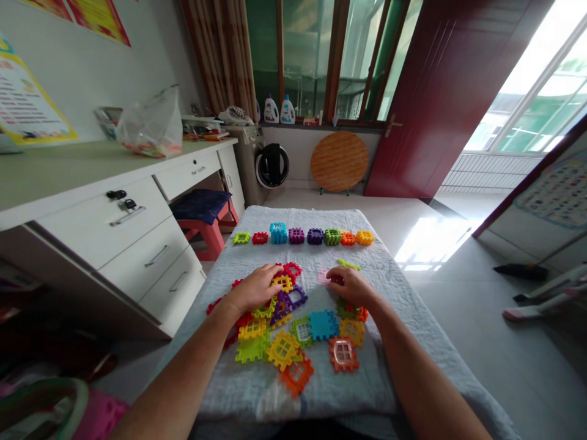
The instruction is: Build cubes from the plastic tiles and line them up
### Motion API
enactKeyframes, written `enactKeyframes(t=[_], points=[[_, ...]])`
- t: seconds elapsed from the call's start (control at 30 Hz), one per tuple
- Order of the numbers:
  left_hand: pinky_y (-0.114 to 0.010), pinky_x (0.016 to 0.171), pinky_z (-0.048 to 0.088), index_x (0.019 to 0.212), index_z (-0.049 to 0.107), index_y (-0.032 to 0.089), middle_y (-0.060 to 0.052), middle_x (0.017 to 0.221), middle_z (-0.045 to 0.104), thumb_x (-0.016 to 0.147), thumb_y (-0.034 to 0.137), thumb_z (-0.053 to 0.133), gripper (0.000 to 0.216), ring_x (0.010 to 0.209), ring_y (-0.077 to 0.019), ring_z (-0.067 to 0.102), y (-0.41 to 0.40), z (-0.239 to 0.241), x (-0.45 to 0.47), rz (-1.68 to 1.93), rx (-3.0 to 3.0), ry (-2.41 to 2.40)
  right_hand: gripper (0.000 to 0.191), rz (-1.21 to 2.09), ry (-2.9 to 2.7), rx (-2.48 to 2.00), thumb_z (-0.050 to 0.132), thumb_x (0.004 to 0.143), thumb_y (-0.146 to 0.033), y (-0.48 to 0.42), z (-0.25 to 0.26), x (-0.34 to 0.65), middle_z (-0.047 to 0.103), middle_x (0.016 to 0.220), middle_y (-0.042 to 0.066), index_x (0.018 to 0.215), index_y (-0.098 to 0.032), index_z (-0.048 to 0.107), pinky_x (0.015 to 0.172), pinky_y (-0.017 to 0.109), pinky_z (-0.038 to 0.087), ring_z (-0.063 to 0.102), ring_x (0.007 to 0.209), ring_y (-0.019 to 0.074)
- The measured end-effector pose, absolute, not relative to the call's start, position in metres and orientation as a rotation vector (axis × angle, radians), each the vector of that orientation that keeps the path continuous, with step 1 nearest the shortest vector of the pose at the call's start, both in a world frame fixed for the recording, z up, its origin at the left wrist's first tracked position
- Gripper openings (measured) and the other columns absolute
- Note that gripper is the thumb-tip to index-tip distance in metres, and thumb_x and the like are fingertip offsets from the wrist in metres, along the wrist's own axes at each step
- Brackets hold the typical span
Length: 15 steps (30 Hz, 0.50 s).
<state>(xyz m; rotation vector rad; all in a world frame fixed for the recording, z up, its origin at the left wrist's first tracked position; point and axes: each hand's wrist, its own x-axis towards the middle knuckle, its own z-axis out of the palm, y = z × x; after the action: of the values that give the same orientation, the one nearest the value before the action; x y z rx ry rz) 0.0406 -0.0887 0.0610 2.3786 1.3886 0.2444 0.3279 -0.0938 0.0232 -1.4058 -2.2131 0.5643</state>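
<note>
Over the left side of a loose heap of plastic interlocking tiles rests my left hand (pixel 259 286), fingers stretched out onto a red tile (pixel 292 269) and a yellow tile (pixel 282 283). My right hand (pixel 352 285) is curled at a pink see-through tile (pixel 323 276), its fingertips closed at that tile's edge. Beyond it stands a thin lime-green tile (pixel 349 264). Nearer me lie a purple tile (pixel 297 297), a blue tile (pixel 323 325), a yellow window tile (pixel 283 349) and an orange window tile (pixel 343 354). My hands cover parts of the heap.
Across the far part of the cloth-covered table (pixel 367 385) runs a row of colour-sorted tile stacks, including a tall blue stack (pixel 278 233) and a purple stack (pixel 296 236). A white desk (pixel 137 220) stands left, with a red stool (pixel 215 229) beside it.
</note>
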Motion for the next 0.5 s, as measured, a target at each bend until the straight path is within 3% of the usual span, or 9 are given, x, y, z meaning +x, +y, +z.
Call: enactKeyframes(t=[0.23,0.4,0.5], points=[[-0.031,0.108,0.036,0.124,0.056,0.017,-0.008,0.128,0.06,0.081,0.015,0.04,0.045,0.121,-0.0198,0.053,-0.084,0.054,0.043,0.482,2.336,1.434,0.025,0.558,-2.207,-1.409,0.057,0.074,-0.014,-0.094,0.021,0.327,0.063,0.077,0.002,0.096,-0.014,0.067,0.061,0.023,0.037,0.052,0.065,0.0114],[-0.033,0.111,0.032,0.129,0.051,0.016,-0.01,0.138,0.053,0.075,0.011,0.049,0.055,0.129,-0.0225,0.047,-0.061,0.048,0.033,0.305,2.338,1.511,0.024,0.529,-2.216,-1.423,0.057,0.074,-0.014,-0.094,0.022,0.326,0.062,0.075,0.001,0.096,-0.014,0.067,0.06,0.023,0.035,0.05,0.064,0.0112],[-0.031,0.107,0.037,0.13,0.05,0.017,-0.01,0.137,0.054,0.068,0.01,0.054,0.063,0.125,-0.0232,0.051,-0.046,0.046,0.03,0.17,2.337,1.415,0.024,0.53,-2.211,-1.428,0.057,0.074,-0.015,-0.095,0.023,0.325,0.062,0.076,0.002,0.096,-0.013,0.066,0.061,0.024,0.035,0.05,0.064,0.0117]])
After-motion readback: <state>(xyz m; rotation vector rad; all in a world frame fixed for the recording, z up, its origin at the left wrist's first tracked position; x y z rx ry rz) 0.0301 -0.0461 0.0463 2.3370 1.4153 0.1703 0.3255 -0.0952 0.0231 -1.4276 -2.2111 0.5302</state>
